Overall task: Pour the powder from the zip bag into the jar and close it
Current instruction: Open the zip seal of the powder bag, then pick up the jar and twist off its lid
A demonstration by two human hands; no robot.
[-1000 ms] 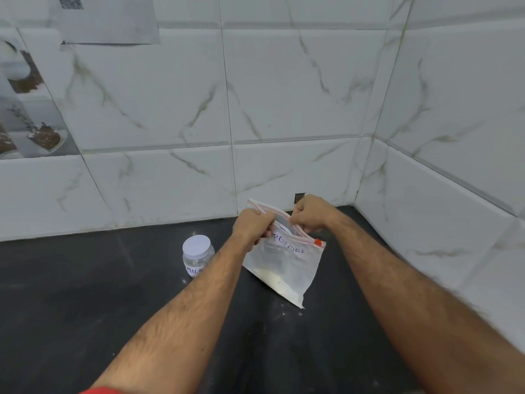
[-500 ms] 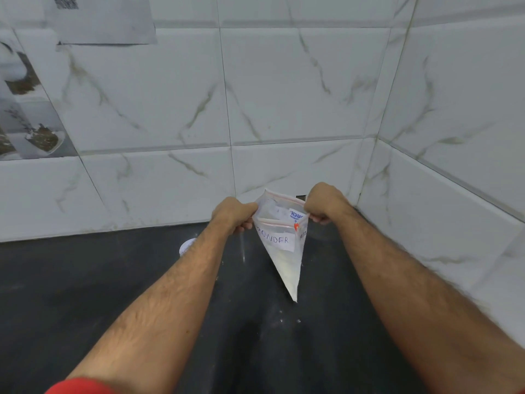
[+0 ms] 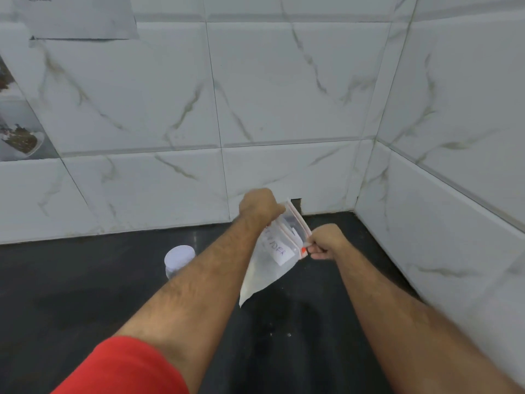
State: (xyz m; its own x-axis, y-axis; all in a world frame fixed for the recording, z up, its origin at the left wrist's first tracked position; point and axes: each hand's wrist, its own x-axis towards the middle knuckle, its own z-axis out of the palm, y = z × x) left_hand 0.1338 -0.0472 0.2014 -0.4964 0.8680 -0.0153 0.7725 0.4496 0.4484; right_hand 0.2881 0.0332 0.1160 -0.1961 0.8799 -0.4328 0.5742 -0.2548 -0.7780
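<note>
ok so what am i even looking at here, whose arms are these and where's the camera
No machine here: these are a person's own two bare arms, filmed by a wide-angle camera worn on their head, looking forward and down. That is why the arms reach in from the bottom edge. The surface is a dark countertop in a corner of white marble-look tiles. On it stands a small jar with its white lid on, partly hidden behind the left arm. Both hands hold a clear zip bag up off the counter: the left hand grips the top edge, and the right hand pinches the end by the orange slider. White powder sits in the bag's bottom.
</note>
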